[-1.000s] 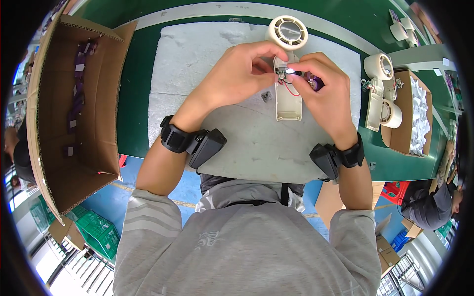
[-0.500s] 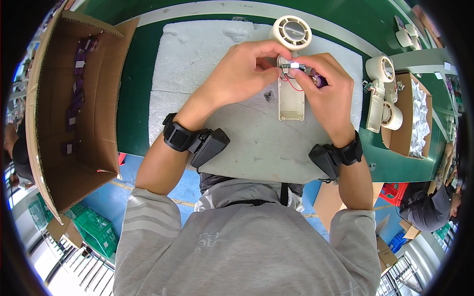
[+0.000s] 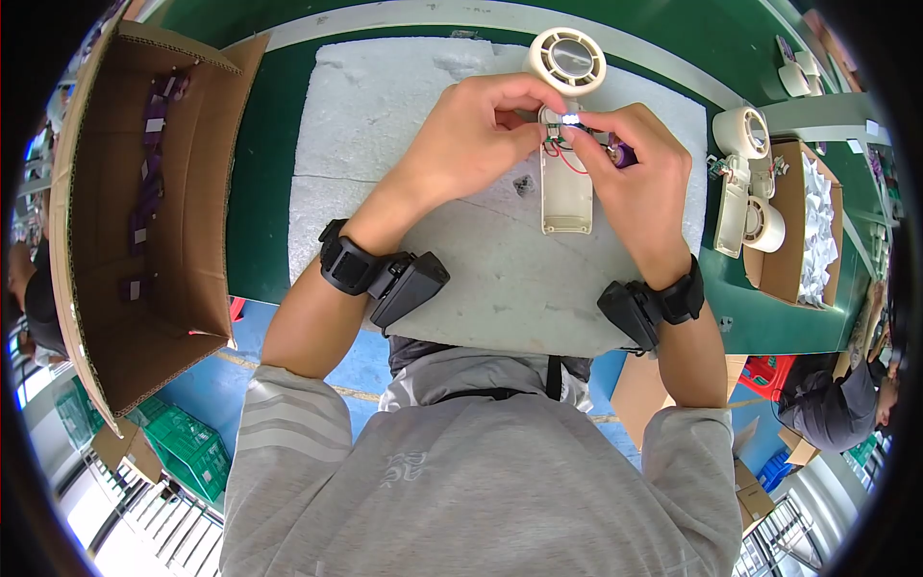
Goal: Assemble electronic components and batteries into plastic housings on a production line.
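- The circuit board (image 3: 555, 132) was pinched by the right hand (image 3: 642, 165); the grip of the left hand (image 3: 471, 135) could not be told.
- It was held over the handle shell (image 3: 567, 204), at the fan head's (image 3: 567, 60) six o'clock.
- Board positioning seemed in hand; steadiness seemed needed.

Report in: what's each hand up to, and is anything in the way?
Left hand at upper end of cream casing, grip unclear. Right hand pinching small circuit board, red wire looping below. Fingers partly hiding the board.

Green crate (image 3: 189, 452) at lower left, red plastic object (image 3: 766, 376) near dark-clad co-worker (image 3: 829, 413)
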Demonstrator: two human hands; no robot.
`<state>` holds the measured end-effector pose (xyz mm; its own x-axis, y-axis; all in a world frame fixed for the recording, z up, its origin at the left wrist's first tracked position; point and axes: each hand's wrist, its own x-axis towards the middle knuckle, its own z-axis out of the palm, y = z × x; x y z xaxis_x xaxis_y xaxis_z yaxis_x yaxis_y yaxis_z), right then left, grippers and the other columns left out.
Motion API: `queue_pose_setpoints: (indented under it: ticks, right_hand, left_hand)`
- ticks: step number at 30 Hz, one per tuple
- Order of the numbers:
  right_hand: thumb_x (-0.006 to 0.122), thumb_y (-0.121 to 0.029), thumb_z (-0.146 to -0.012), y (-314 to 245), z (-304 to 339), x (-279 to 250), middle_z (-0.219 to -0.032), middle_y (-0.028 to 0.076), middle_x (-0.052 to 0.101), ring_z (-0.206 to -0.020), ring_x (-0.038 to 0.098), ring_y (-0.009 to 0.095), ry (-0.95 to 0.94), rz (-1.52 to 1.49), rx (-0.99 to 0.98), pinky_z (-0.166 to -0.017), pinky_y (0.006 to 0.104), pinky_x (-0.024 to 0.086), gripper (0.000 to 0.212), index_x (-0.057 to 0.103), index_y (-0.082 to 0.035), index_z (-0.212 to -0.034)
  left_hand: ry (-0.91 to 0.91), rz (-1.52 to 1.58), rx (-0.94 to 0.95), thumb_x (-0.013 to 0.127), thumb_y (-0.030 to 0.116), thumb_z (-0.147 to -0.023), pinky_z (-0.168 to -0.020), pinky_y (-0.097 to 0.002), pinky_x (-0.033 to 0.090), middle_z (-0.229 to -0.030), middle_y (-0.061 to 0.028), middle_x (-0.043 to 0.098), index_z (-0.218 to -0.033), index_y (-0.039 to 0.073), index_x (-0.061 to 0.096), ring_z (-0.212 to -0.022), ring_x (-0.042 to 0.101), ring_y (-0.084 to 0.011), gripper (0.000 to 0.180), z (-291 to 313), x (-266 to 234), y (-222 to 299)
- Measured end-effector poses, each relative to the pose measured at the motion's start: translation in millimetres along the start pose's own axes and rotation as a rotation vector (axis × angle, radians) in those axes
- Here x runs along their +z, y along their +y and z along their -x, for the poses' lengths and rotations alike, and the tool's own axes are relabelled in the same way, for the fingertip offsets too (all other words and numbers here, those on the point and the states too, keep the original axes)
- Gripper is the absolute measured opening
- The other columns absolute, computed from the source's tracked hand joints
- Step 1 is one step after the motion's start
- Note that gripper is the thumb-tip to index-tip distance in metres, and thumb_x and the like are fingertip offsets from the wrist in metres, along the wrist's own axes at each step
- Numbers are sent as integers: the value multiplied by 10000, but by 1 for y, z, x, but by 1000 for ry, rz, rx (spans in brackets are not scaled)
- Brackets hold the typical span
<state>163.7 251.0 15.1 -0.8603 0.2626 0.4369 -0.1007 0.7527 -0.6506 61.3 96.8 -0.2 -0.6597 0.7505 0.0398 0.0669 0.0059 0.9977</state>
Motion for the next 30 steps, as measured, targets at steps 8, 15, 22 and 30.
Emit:
queue_pose_setpoints:
  ticks: [8, 15, 22, 30]
  right_hand:
    - [759, -99, -787, 2, -1, 1, -745, 47, 614, -598, 513, 119, 8, 8, 21, -541, 256, 409, 145, 668, -13, -859]
    - [751, -107, -796, -4, -6, -15, -711, 10, 558, -643, 509, 90, -248, 4, 201, -577, 245, 409, 214, 630, -10, -942]
    - [721, -115, -811, -2, -9, -45, -845, 13, 536, -726, 542, 94, -704, -616, 431, -665, 237, 444, 473, 518, -40, -1233]
    - [693, -102, -825, 1, -21, -53, -980, 53, 611, -739, 637, 141, -645, -732, 804, -592, 276, 502, 446, 546, -57, -1243]
  left_hand:
    - [-11, -298, 27, 578, -9, -791, -649, -289, 496, -855, -114, 698, -1039, 109, 732, -682, 629, -163, 316, 1, -1, 7]
    - [-20, -367, 145, 577, -4, -776, -644, -310, 491, -870, -123, 688, -1017, 108, 740, -665, 612, -205, 312, 0, 0, 8]
    - [-55, -162, 178, 596, 21, -789, -694, -300, 501, -933, -80, 663, -1057, 121, 730, -738, 609, -172, 316, 2, -7, 2]
    - [-164, -194, 28, 590, -23, -845, -798, -257, 496, -1139, -36, 611, -1115, 60, 678, -915, 589, -111, 295, -2, -17, 9]
